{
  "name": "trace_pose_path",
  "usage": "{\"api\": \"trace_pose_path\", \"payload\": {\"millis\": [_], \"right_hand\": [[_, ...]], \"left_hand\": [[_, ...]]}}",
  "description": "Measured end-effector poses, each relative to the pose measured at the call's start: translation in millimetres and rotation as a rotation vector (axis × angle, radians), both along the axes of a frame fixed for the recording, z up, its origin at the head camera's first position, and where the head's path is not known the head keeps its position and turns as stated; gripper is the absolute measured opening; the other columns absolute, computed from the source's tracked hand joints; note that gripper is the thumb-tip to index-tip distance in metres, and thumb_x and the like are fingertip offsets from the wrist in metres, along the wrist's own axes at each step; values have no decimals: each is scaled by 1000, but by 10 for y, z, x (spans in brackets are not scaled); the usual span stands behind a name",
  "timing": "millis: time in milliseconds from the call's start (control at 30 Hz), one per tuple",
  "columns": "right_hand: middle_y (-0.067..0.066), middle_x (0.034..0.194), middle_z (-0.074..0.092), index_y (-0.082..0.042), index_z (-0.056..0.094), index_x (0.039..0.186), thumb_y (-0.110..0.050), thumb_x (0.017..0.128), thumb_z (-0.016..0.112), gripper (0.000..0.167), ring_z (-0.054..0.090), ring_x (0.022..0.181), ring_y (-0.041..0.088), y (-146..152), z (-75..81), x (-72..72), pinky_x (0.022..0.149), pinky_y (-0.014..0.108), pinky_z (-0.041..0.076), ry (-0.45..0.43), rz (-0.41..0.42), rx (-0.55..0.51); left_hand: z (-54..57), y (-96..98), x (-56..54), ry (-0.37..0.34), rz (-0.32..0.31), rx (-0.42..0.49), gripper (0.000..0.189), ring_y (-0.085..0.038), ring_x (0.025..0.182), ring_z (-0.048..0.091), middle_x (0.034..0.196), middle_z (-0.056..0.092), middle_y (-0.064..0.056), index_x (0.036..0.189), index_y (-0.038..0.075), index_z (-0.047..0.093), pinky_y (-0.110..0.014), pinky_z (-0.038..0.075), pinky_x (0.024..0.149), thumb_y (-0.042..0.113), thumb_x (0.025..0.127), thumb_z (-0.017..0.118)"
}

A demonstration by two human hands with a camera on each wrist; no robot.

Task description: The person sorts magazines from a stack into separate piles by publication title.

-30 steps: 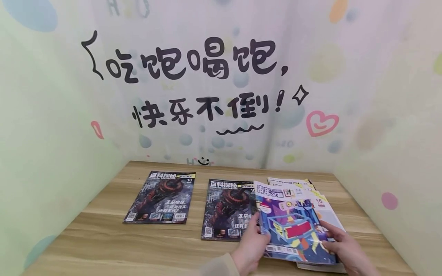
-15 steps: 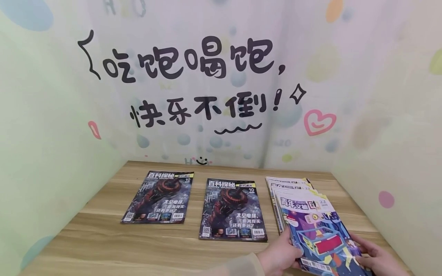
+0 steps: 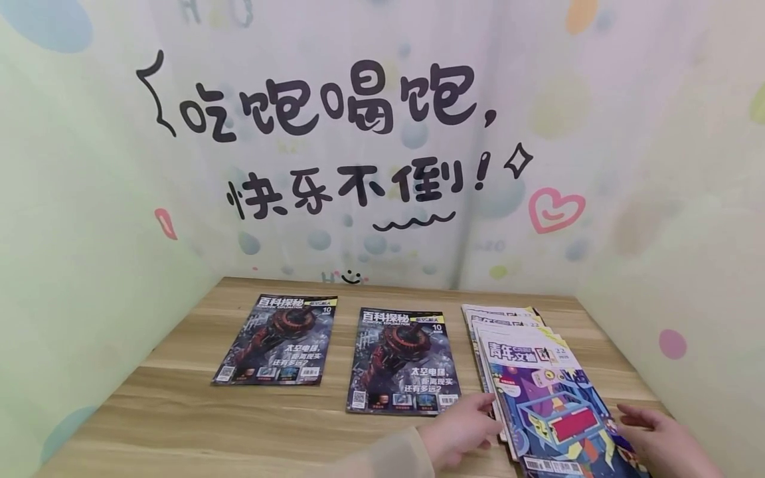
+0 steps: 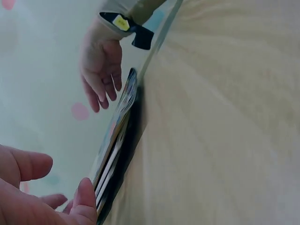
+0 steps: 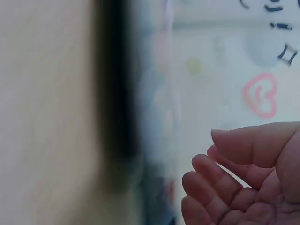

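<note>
A magazine [image 3: 558, 415] with a purple and blue illustrated cover lies on top of a pile of magazines [image 3: 476, 320] at the table's right side. My left hand [image 3: 463, 430] is at the pile's left edge with its fingers loosely extended; whether they touch it I cannot tell. On the other side, my right hand [image 3: 666, 441] is beside the top magazine's right edge, fingers relaxed and gripping nothing. The left wrist view shows the pile's side edges [image 4: 115, 147] between both hands. In the right wrist view the right hand [image 5: 243, 183] has its thumb apart from loosely bent fingers.
Two matching dark-covered magazines lie flat to the left, one in the middle [image 3: 402, 362] and one farther left [image 3: 276, 340]. They rest on a wood-grain table [image 3: 239, 425]. Printed walls [image 3: 358, 252] enclose the back and both sides.
The purple-covered magazine has moved right and toward me, off the middle magazine and onto the pile. Both hands have let go of it and moved slightly outward.
</note>
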State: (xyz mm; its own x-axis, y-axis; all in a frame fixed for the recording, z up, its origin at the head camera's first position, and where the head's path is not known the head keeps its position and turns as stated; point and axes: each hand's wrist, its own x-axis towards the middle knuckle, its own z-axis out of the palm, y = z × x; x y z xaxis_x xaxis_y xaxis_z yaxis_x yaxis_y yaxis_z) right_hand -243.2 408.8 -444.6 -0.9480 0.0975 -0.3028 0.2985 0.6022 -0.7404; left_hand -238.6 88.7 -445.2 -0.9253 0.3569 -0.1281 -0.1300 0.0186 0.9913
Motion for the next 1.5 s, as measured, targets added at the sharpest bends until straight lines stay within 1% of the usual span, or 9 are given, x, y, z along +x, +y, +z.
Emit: {"api": "trace_pose_path", "payload": {"millis": [200,333,533,700,867,1000,1100,1267,1500], "right_hand": [[30,127,52,11,35,141,-35,96,57,68,54,103,30,-562,303,-66,85,48,50,130,40,5],[27,130,52,5,43,140,-33,95,58,61,53,107,32,-1092,368,-135,85,47,49,203,57,-33],[24,130,54,0,52,134,-26,95,59,48,52,116,37,-1882,279,-306,93,52,45,284,28,-95],[25,123,58,7,52,131,-15,91,60,46,53,114,37,-2309,107,-517,98,52,41,342,-1,-197],[28,126,53,8,46,135,-12,92,59,50,50,115,38,-2512,-85,-677,99,55,39,318,-63,-284],[32,133,46,11,42,137,-10,92,59,53,45,120,44,-2611,-199,-734,100,57,38,311,-84,-302],[32,136,44,11,42,137,-9,91,59,53,43,123,45,-2622,-249,-737,101,57,37,306,-99,-299],[30,136,46,9,47,135,-8,90,60,50,44,122,41,-2627,-275,-733,102,57,36,308,-101,-299],[29,133,49,10,50,132,-5,87,62,49,47,120,39,-2620,-309,-739,101,55,37,330,-110,-255]], "left_hand": [[59,-380,-187,116,-17,-90,46,-19,81,57,101,61,-6,128,-2,55,-37,52,69,2,84,64],[69,-680,-319,156,7,-139,42,-21,82,59,104,64,-8,127,-4,55,-39,53,72,8,88,62],[21,-1097,-490,138,101,-174,41,-21,82,57,101,62,-8,129,-1,55,-36,50,71,14,91,60],[-24,-1378,-601,121,160,-147,45,-21,79,56,108,62,-14,133,-4,51,-33,49,66,14,93,59],[-56,-1608,-680,133,244,-136,46,-31,93,58,122,56,-24,134,-10,45,-40,50,79,12,94,55],[-98,-1755,-702,147,353,-218,48,-42,116,50,134,47,-30,136,-9,44,-52,43,96,12,95,53],[-152,-1783,-704,155,415,-315,49,-47,125,40,138,43,-30,136,-7,46,-56,37,101,14,94,55],[-191,-1789,-701,168,460,-428,50,-53,126,24,138,39,-33,134,-8,49,-62,26,104,14,90,58],[-185,-1751,-690,146,486,-437,53,-54,125,21,138,35,-35,135,-11,46,-64,24,104,13,90,59]]}}
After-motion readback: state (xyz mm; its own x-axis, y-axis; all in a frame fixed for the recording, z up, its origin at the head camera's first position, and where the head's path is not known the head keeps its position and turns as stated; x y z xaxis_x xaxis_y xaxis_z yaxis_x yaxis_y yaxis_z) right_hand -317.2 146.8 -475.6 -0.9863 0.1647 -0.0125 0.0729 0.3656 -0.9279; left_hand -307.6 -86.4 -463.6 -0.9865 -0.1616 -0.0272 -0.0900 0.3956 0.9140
